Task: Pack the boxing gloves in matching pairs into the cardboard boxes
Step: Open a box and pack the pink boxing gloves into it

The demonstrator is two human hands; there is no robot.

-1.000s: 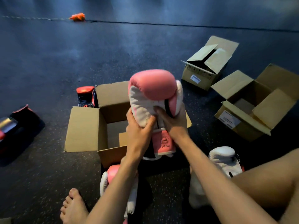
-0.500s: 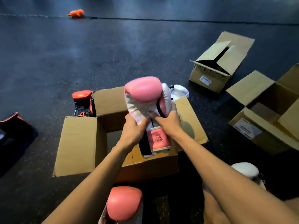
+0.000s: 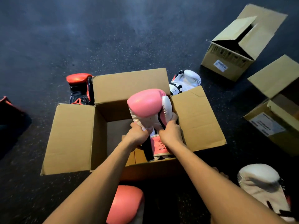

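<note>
I see the dark speckled floor (image 3: pixel 113 38) filling the view, and on it, in the middle, the largest open cardboard box (image 3: pixel 77 138) with all its flaps folded out. To the far right stand two more open boxes: a second box (image 3: pixel 229 62) at the top, and a third box (image 3: pixel 275 126) cut by the frame edge. Over the middle box I hold the pink glove (image 3: pixel 145 102), padded end pointing away from me and cuff toward me, its lower part already below the box rim. My left hand (image 3: pixel 137 135) is clamped on the glove's palm side from the left, and my right hand (image 3: pixel 171 131) is clamped on it from the right, near the thumb. A matching second pink glove (image 3: pixel 126 206) lies on the floor just in front of the box, between my forearms. A white glove (image 3: pixel 262 183) lies at the lower right, and another white glove (image 3: pixel 187 80) rests behind the box's right flap. A red and black glove (image 3: pixel 79 88) stands behind the left flap, touching it.
</note>
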